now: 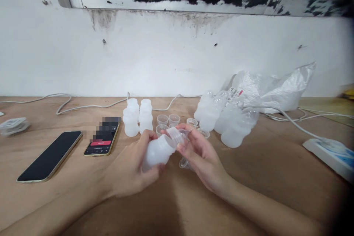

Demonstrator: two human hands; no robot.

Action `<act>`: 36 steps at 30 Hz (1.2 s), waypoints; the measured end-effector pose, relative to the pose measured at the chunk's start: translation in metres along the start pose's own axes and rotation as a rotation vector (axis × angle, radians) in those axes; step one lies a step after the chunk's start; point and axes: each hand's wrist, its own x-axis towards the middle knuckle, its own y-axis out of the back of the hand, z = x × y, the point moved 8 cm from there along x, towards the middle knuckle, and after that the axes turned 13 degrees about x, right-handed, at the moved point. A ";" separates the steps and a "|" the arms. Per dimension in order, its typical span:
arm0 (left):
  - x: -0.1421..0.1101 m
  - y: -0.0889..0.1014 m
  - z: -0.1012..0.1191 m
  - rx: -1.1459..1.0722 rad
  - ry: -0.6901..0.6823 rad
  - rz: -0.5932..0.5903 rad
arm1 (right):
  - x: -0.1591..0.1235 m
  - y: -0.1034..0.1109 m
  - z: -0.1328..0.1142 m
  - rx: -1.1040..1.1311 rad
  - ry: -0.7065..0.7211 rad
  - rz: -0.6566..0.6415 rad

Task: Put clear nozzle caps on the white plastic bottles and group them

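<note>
My left hand (pixel 132 171) is wrapped around a frosted white plastic bottle (pixel 156 152), tilted so its open mouth points up and to the right. In the fingers of my right hand (pixel 206 160) is a clear plastic lid (pixel 174 135), held right at the bottle's mouth. Whether lid and rim touch is hard to make out. Beneath my right hand another clear lid (pixel 184 163) lies partly hidden. Just beyond my hands, several clear plastic cups (pixel 174 119) stand close together, with clear rings (pixel 191 122) to their right.
Several uncapped bottles (pixel 131 122) stand at the back left of the wooden table (pixel 110 210). Several bottles with clear domed tops (pixel 235 131) are grouped right, before a silvery bag (pixel 279 88). Two phones (pixel 51 156) lie left. A power strip (pixel 332 156) and cable (pixel 282 112) occupy the right.
</note>
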 end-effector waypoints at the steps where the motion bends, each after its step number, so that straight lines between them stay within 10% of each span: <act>1: 0.000 0.000 0.001 0.009 -0.010 -0.005 | 0.000 -0.001 0.000 -0.007 0.002 -0.006; 20: 0.000 0.010 0.005 -0.049 -0.077 0.103 | -0.001 -0.005 -0.006 -0.206 0.001 -0.054; 36: 0.003 0.007 0.003 -0.051 -0.104 -0.050 | 0.006 0.003 -0.008 -0.216 0.056 -0.062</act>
